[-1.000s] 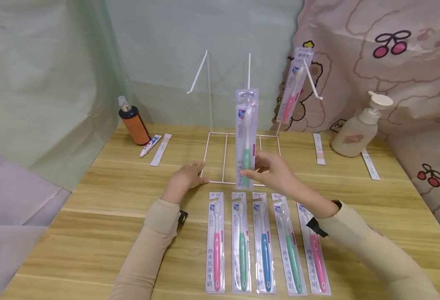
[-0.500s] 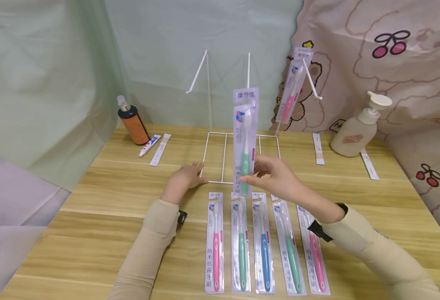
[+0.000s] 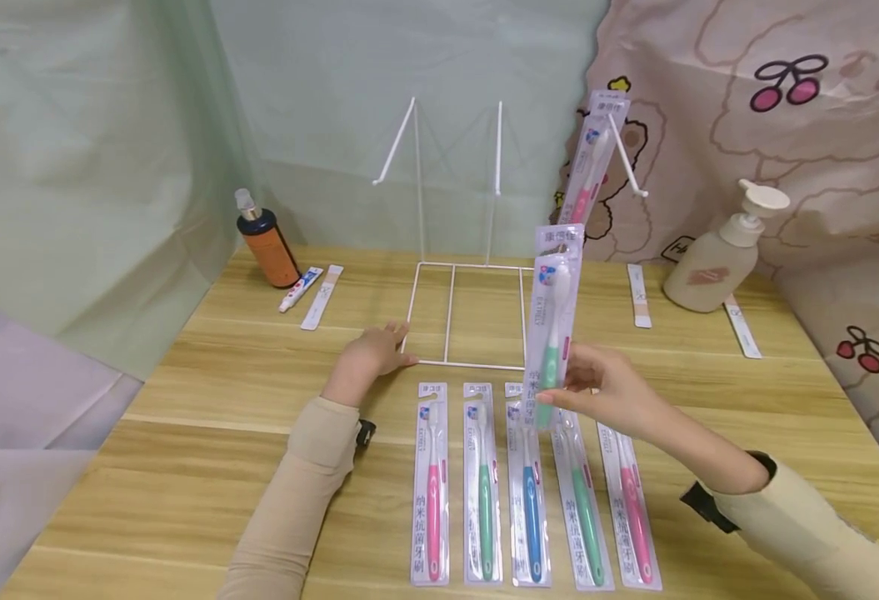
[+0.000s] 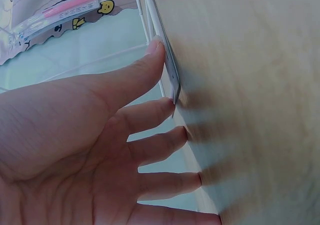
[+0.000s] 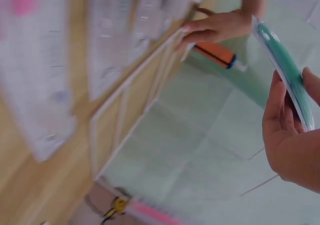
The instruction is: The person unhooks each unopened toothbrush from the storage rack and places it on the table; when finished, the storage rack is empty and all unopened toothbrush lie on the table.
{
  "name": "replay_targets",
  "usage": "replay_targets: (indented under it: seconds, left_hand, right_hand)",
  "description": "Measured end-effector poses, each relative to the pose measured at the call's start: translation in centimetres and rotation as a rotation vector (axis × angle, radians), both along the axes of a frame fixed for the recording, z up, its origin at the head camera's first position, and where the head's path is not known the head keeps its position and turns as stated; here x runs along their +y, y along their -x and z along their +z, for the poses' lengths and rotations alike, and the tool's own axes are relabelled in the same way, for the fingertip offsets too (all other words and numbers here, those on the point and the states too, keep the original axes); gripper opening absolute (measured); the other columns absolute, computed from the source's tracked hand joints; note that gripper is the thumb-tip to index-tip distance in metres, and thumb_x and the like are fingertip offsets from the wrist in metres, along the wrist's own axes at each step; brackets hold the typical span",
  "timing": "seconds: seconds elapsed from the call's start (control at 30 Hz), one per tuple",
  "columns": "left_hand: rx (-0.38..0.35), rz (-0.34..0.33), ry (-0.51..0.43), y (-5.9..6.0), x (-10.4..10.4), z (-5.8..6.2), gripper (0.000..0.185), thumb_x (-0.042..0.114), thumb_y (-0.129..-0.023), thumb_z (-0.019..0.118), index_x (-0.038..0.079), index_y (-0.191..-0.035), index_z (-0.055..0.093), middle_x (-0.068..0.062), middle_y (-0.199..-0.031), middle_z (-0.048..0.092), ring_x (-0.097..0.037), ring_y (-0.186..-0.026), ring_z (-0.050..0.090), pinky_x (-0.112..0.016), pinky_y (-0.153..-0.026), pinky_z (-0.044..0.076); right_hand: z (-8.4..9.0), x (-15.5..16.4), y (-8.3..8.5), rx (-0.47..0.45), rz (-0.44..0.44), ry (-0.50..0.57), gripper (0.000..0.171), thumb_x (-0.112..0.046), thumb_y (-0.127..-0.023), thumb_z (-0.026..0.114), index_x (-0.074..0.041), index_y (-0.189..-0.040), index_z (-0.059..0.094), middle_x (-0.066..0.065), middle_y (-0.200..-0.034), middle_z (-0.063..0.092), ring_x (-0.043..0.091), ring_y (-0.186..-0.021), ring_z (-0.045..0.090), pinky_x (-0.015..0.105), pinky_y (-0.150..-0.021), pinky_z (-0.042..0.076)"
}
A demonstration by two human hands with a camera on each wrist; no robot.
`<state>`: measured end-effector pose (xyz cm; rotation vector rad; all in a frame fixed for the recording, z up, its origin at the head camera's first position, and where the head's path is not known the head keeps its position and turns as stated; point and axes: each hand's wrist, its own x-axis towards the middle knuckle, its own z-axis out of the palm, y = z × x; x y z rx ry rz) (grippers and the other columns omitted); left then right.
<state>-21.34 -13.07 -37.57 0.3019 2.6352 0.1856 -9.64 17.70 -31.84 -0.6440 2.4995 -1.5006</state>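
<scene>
My right hand [image 3: 610, 387] pinches the lower part of a packaged green-handled toothbrush [image 3: 554, 333], held upright above the table; the right wrist view shows fingers behind the pack and the thumb in front. At the front left corner of a white wire display rack [image 3: 449, 317], my left hand [image 3: 367, 354] rests, its thumb touching the rack base and its fingers extended with tips on the table [image 4: 260, 110]. One packaged pink toothbrush [image 3: 587, 171] hangs on the rack's right hook. The left hook [image 3: 395, 142] and middle hook [image 3: 498, 150] are bare.
Several packaged toothbrushes, among them a blue one [image 3: 532, 517], lie in a row before the rack. An orange spray bottle [image 3: 272, 260] and a small toothpaste tube [image 3: 301, 289] are at left. A pump bottle [image 3: 712, 267] and slim white packets [image 3: 639, 296] are at right.
The right hand has carried the packaged green toothbrush from in front of the middle hook to the right and lower, nearer me. The left hand stays at the rack's corner.
</scene>
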Motion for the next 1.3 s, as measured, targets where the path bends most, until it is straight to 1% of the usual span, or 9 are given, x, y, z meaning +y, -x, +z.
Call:
replay_targets:
  seconds: [0.07,0.3,0.5,0.6,0.7,0.8,0.93,1.03,1.3]
  left_hand:
    - [0.004,-0.002,0.000,0.0,0.0,0.1,0.071,0.042,-0.095,0.049,0.011,-0.150,0.017,-0.018,-0.153,0.016,-0.050,-0.133,0.023,-0.059,-0.105,0.030]
    - [-0.014,0.015,0.002,-0.1,0.2,0.2,0.071,0.042,-0.095,0.049,0.012,-0.150,0.016,-0.017,-0.154,0.015,-0.048,-0.135,0.021,-0.057,-0.107,0.028]
    - [-0.005,-0.008,-0.008,-0.1,0.2,0.3,0.070,0.042,-0.096,0.047,0.010,-0.150,0.017,-0.018,-0.154,0.016,-0.047,-0.135,0.021,-0.058,-0.107,0.027]
    - [-0.010,0.002,-0.021,-0.2,0.1,0.4,0.070,0.041,-0.096,0.048,0.010,-0.150,0.017,-0.018,-0.154,0.014,-0.047,-0.136,0.019,-0.058,-0.107,0.026]
    - [-0.009,0.005,-0.023,-0.3,0.1,0.5,0.069,0.040,-0.096,0.048,0.009,-0.150,0.017,-0.018,-0.154,0.014,-0.048,-0.135,0.019,-0.058,-0.108,0.026]
    - [-0.007,0.005,-0.018,-0.3,0.1,0.5,0.069,0.040,-0.096,0.048,0.010,-0.150,0.017,-0.018,-0.154,0.015,-0.048,-0.135,0.020,-0.058,-0.107,0.026]
    - [-0.007,0.003,-0.013,-0.2,0.1,0.5,0.069,0.040,-0.096,0.048,0.010,-0.150,0.017,-0.017,-0.154,0.014,-0.048,-0.135,0.020,-0.057,-0.107,0.026]
    - [-0.006,0.006,-0.015,-0.2,0.1,0.5,0.069,0.040,-0.096,0.048,0.010,-0.150,0.017,-0.017,-0.154,0.014,-0.048,-0.135,0.020,-0.058,-0.107,0.027]
    - [-0.019,0.025,-0.022,-0.3,0.2,0.5,0.070,0.040,-0.095,0.049,0.011,-0.150,0.017,-0.016,-0.154,0.013,-0.047,-0.136,0.018,-0.059,-0.106,0.027]
  right_hand:
    - [-0.4,1.1,-0.5,-0.010,-0.019,-0.023,0.029,-0.012,-0.082,0.071,0.001,-0.106,0.060,0.007,-0.087,0.067,0.012,-0.077,0.066,0.026,-0.070,0.056]
    - [-1.3,5.1,-2.0,-0.105,-0.102,-0.131,0.039,-0.018,-0.081,0.072,0.000,-0.113,0.058,0.006,-0.090,0.068,0.010,-0.081,0.065,0.024,-0.073,0.055]
    - [-2.1,8.6,-3.0,-0.141,-0.105,-0.222,0.046,-0.017,-0.082,0.071,0.006,-0.118,0.055,0.008,-0.093,0.066,0.008,-0.080,0.064,0.024,-0.071,0.055]
    - [-2.7,10.0,-3.6,-0.195,-0.101,-0.282,0.051,-0.021,-0.083,0.071,0.007,-0.121,0.053,0.008,-0.094,0.065,0.009,-0.081,0.064,0.024,-0.069,0.055]
    - [-3.5,11.2,-4.3,-0.288,-0.125,-0.318,0.059,-0.025,-0.083,0.071,0.010,-0.125,0.048,0.010,-0.098,0.066,0.011,-0.083,0.064,0.024,-0.068,0.055]
    - [-4.3,12.2,-4.9,-0.419,-0.143,-0.265,0.068,-0.024,-0.083,0.071,0.015,-0.130,0.040,0.014,-0.102,0.065,0.015,-0.086,0.065,0.026,-0.069,0.056]
    - [-5.4,13.6,-5.7,-0.561,-0.080,-0.149,0.071,-0.018,-0.087,0.065,0.023,-0.131,0.027,0.017,-0.103,0.063,0.019,-0.086,0.065,0.032,-0.070,0.057]
    - [-6.0,14.2,-6.3,-0.619,-0.029,-0.109,0.070,-0.016,-0.090,0.062,0.026,-0.130,0.023,0.015,-0.102,0.063,0.021,-0.085,0.065,0.034,-0.070,0.057]
    - [-6.7,14.0,-7.2,-0.695,-0.011,-0.096,0.067,-0.016,-0.088,0.064,0.025,-0.128,0.029,0.011,-0.096,0.062,0.024,-0.087,0.063,0.035,-0.070,0.057]
